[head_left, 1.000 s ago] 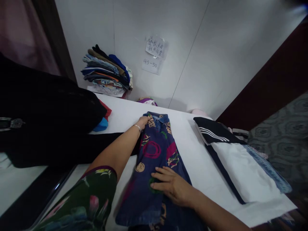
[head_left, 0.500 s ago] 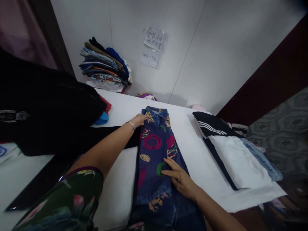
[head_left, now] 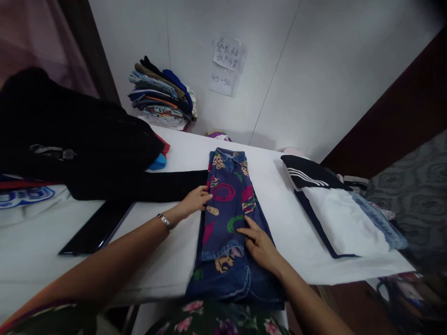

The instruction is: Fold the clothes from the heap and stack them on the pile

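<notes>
A dark blue denim shirt [head_left: 223, 218] with pink, green and tan prints lies folded lengthwise on the white table, its collar toward the wall. At its left edge is my left hand [head_left: 195, 201], fingertips stretched onto the cloth and a bracelet on the wrist. My right hand [head_left: 260, 244] rests on the shirt's right half with fingers spread. The shirt's lower part lies near the table's front edge, close to my flowered clothing.
A black garment [head_left: 104, 144] covers the left side, one sleeve reaching the shirt. Beneath it sticks out a shiny black flat object [head_left: 94, 230]. Stacked folded clothes [head_left: 160, 93] stand by the wall. To the right lie folded white and black garments [head_left: 345, 218]. Paper signs [head_left: 228, 53] hang on the wall.
My left hand has slid from near the collar down the shirt's left edge toward me. My right hand stays on the shirt's right half. The camera view has shifted slightly.
</notes>
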The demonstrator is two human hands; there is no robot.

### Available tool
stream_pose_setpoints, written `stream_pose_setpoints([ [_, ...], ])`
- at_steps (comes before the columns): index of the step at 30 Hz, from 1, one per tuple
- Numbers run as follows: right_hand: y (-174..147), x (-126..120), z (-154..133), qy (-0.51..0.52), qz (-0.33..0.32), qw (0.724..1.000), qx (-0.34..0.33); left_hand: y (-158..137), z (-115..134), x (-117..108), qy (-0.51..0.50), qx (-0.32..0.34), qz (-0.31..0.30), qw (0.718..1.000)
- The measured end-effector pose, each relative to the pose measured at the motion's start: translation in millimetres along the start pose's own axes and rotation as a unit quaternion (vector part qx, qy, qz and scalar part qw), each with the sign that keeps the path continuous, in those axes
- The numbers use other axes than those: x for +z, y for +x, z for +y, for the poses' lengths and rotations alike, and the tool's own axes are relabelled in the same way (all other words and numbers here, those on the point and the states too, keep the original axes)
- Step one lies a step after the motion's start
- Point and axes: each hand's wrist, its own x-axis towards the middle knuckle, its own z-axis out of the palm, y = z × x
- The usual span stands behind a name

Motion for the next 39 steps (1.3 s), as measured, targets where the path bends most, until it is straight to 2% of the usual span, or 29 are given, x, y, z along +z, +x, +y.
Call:
stream_pose_setpoints([
  [5, -10.4, -1.4, -20.6, 0.009, 0.011, 0.999, 0.035, -37.3, -12.0, 10.3, 0.046, 0.001, -0.034, 0.998],
  [10, -9.2, 10.1, -15.9, 0.033, 0.091, 0.995, 0.008, -49.5, -8.6, 19.9, -0.001, -0.002, -0.024, 1.0],
  [15, -11.0, 14.8, -8.0, 0.083, 0.12, 0.988, -0.046, -56.6, -13.0, 26.0, -0.111, -0.012, -0.093, 0.989],
  [20, -14.7, 9.2, 0.8, 0.146, 0.148, 0.978, -0.015, -65.4, -13.4, 24.5, -0.136, -0.047, -0.173, 0.974],
  [22, -15.9, 9.2, 6.0, 0.13, 0.127, 0.983, 0.013, -66.0, -14.2, 24.8, -0.111, -0.055, -0.181, 0.976],
  [25, -18.3, 7.7, 8.8, 0.069, 0.068, 0.995, 0.027, -64.7, -17.8, 27.5, -0.049, -0.046, -0.14, 0.988],
  [27, -19.0, 1.8, 4.7, 0.012, 0.054, 0.998, 0.012, -63.7, -20.2, 29.3, -0.035, -0.034, -0.13, 0.99],
  [29, -16.8, -8.2, -4.5, -0.047, 0.07, 0.996, -0.018, -63.3, -21.6, 30.5, -0.043, -0.022, -0.133, 0.99],
  [34, 14.6, -29.7, -40.4, -0.11, 0.129, 0.977, -0.128, -62.7, -23.8, 30.9, -0.041, -0.001, -0.135, 0.99],
  [37, 53.6, -28.8, -59.0, -0.132, 0.107, 0.973, -0.157, -61.6, -25.9, 30.6, -0.028, 0.008, -0.131, 0.991],
  [39, 82.5, -23.1, -62.0, -0.156, 0.089, 0.972, -0.151, -61.3, -26.7, 30.4, -0.004, 0.005, -0.131, 0.991],
])
